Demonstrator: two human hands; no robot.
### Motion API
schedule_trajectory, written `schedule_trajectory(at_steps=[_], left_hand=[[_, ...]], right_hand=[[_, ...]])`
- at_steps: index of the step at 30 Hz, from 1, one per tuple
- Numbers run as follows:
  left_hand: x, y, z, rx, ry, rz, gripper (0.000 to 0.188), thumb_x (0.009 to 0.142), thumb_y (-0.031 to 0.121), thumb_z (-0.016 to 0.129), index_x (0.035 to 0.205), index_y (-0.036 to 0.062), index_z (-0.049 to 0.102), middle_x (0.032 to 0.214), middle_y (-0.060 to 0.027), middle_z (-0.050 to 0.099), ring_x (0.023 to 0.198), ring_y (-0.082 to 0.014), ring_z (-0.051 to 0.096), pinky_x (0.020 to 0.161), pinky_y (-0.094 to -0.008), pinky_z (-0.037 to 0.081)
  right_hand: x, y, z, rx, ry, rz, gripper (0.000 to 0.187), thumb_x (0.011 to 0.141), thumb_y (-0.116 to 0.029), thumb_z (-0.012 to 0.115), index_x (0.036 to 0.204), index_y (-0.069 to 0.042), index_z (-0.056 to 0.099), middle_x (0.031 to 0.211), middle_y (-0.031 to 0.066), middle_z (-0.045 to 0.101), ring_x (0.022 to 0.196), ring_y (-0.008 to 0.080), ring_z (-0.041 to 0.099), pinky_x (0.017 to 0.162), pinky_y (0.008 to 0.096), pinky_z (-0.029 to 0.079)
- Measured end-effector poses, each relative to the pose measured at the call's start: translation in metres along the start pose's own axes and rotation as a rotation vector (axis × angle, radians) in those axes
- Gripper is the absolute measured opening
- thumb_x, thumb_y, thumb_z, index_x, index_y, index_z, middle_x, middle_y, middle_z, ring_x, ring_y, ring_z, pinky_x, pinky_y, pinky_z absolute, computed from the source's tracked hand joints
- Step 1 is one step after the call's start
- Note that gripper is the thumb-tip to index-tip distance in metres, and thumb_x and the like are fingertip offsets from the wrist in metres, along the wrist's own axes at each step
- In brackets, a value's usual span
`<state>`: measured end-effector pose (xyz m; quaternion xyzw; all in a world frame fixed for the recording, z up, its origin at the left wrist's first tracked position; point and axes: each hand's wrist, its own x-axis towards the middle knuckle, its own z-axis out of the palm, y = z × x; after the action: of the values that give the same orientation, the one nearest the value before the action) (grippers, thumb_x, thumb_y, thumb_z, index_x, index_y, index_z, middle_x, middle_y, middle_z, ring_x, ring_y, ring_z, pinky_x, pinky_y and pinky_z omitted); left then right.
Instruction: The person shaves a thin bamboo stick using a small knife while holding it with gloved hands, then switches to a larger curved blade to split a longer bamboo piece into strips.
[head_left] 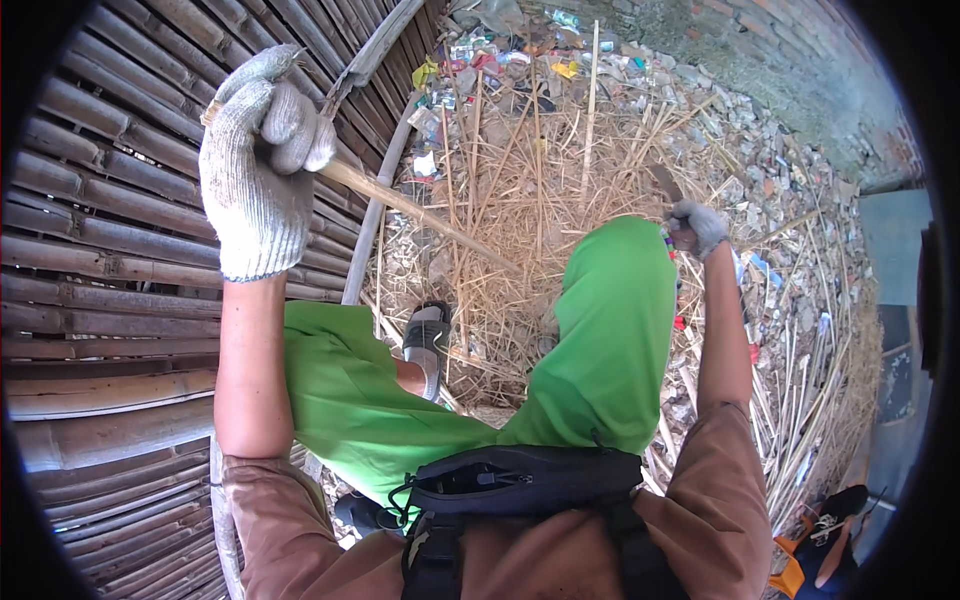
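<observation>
My left hand [265,165], in a whitish knit glove, is raised at the upper left with its fingers wrapped round a bamboo strip [415,210]. The strip slants down and right from the fist over the straw-like shavings. Beyond my right knee, my right hand [697,228] wears a greyish glove and is closed on a knife. Its dark, brownish blade [665,184] points up and left from the fist, apart from the strip. Most of the knife's handle is hidden by the hand and the green-clad knee.
A wall of stacked bamboo poles [120,250] rises close on my left. Bamboo shavings [500,190] and litter [480,60] cover the ground ahead. A brick wall [790,60] stands at the far right. Many thin bamboo strips [800,390] lie to my right, near an orange-and-black object [825,545].
</observation>
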<state>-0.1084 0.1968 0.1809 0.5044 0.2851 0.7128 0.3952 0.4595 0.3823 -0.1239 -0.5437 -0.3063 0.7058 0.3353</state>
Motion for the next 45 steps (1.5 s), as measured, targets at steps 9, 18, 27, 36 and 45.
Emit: schedule_trajectory(at_steps=[9, 18, 27, 36, 45], left_hand=[[-0.006, 0.0, -0.006, -0.009, -0.009, 0.064, 0.039, 0.111, 0.033, 0.056, 0.121, -0.001, 0.071, 0.067, 0.0033, 0.044, 0.054, -0.0093, 0.039, 0.05, -0.0287, 0.036], [-0.04, 0.027, -0.031, -0.05, -0.058, -0.035, 0.052, 0.096, 0.032, 0.068, 0.133, -0.0039, 0.068, 0.089, -0.0084, 0.063, 0.08, -0.0217, 0.063, 0.088, -0.0471, 0.063], [-0.057, 0.026, -0.042, -0.121, 0.059, -0.044, 0.036, 0.107, 0.032, 0.06, 0.118, -0.0008, 0.071, 0.064, 0.0042, 0.037, 0.055, -0.0109, 0.034, 0.054, -0.0312, 0.035], [-0.053, 0.003, 0.007, 0.025, 0.374, 0.047, 0.023, 0.107, 0.022, 0.062, 0.112, 0.0018, 0.072, 0.064, 0.0055, 0.033, 0.054, -0.0094, 0.031, 0.051, -0.0289, 0.027], [-0.065, -0.007, 0.018, 0.023, 0.346, 0.081, 0.025, 0.106, 0.023, 0.059, 0.098, 0.0025, 0.07, 0.059, 0.0072, 0.025, 0.051, -0.0076, 0.023, 0.049, -0.0272, 0.022]], right_hand=[[-0.183, -0.184, 0.134, -0.314, 0.337, -0.728, 0.054, 0.097, -0.023, 0.077, 0.14, 0.003, 0.056, 0.089, 0.0088, 0.074, 0.059, 0.0144, 0.065, 0.052, 0.0295, 0.055], [-0.211, -0.044, 0.272, -0.801, 0.105, -0.485, 0.094, 0.089, -0.005, 0.064, 0.171, -0.006, 0.017, 0.093, 0.0121, 0.067, 0.07, 0.0244, 0.073, 0.062, 0.0393, 0.061], [-0.195, 0.071, 0.29, -0.734, 0.0, -0.702, 0.09, 0.093, -0.023, 0.071, 0.169, -0.008, 0.025, 0.094, 0.0166, 0.073, 0.081, 0.0279, 0.072, 0.082, 0.041, 0.061], [-0.245, 0.099, 0.377, -0.854, -0.181, -0.644, 0.041, 0.102, -0.042, 0.062, 0.115, -0.002, 0.066, 0.084, 0.0279, 0.07, 0.084, 0.0444, 0.072, 0.074, 0.0519, 0.057], [-0.205, 0.138, 0.338, -1.081, -0.097, -0.585, 0.04, 0.105, -0.039, 0.054, 0.106, 0.0, 0.065, 0.085, 0.0267, 0.072, 0.079, 0.0473, 0.071, 0.074, 0.0561, 0.058]])
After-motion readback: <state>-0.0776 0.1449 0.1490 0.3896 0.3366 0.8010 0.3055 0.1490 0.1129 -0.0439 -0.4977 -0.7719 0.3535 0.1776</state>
